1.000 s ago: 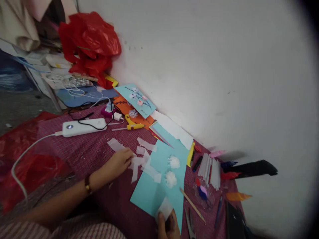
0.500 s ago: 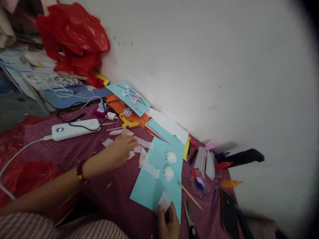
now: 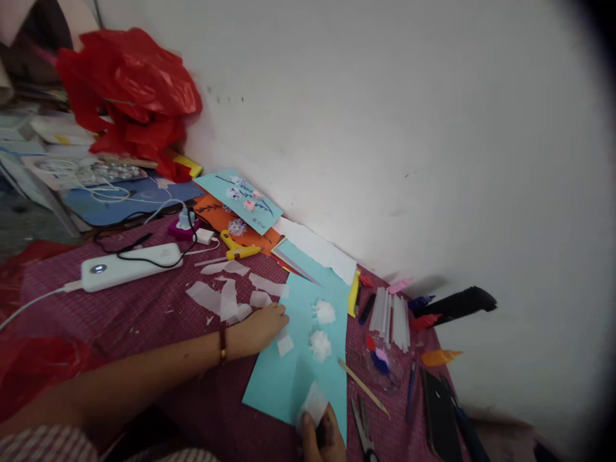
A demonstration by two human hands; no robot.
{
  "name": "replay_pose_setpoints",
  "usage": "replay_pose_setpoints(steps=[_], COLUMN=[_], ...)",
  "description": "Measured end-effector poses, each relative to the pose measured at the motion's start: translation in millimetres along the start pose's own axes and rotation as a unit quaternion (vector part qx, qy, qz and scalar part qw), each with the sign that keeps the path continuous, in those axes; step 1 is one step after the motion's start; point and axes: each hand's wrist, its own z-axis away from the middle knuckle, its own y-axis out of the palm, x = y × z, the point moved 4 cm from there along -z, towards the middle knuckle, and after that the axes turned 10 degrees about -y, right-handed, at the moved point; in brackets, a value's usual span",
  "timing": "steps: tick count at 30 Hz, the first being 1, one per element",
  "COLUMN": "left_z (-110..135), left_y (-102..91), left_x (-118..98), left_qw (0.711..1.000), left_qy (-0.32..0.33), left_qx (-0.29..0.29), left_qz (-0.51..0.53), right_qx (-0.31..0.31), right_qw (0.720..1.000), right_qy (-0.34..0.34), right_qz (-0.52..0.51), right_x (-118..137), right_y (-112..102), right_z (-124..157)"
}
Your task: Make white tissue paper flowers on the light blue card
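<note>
A light blue paper sheet (image 3: 298, 372) lies on the maroon checked cloth (image 3: 158, 314). Two fluffy white tufts (image 3: 323, 312) sit on its upper part. My left hand (image 3: 260, 330) rests at the sheet's left edge, fingers curled and pressed down beside a small white paper scrap (image 3: 285, 345). My right hand (image 3: 323, 436), at the bottom edge of the view, pinches a white paper piece (image 3: 314, 403) over the sheet's lower corner. Several white paper scraps (image 3: 222, 296) lie on the cloth left of the sheet.
A white power strip (image 3: 128, 264) with cables lies at left, a yellow glue gun (image 3: 237, 248) behind the scraps. Decorated cards (image 3: 240, 199) lean by the wall. White sticks (image 3: 392, 314), a wooden stick (image 3: 363, 387), scissors (image 3: 362, 428) and markers lie right. Red plastic (image 3: 129, 83) sits back left.
My left hand has come back from the scraps to the blue sheet's left edge, leaving most white scraps pushed left onto the cloth. My right hand has kept hold of its white piece.
</note>
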Motion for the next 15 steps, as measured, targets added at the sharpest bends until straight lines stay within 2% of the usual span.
replay_pose_setpoints(steps=[3,5,8,12,15], left_z=[-6,-9,-12,-7,8], left_y=[-2.6,-15.2,-51.6,-104.5,-115.6], left_x=[5,12,31,65,90], left_qw=[1.000,1.000,0.998,0.989,0.983], left_qy=[-0.008,-0.020,-0.047,-0.099,-0.139], left_qx=[0.003,-0.003,-0.032,-0.099,-0.071], left_qz=[0.011,0.020,0.008,-0.048,-0.101], right_qx=[-0.003,-0.003,0.005,0.009,0.007], right_qw=[1.000,1.000,1.000,1.000,0.999], right_qy=[0.000,0.001,-0.005,-0.015,-0.012], right_qz=[-0.006,-0.006,-0.001,0.008,0.031], right_x=[0,1,3,-1,-11], right_y=[1,1,0,1,2], right_z=[0,1,2,3,4])
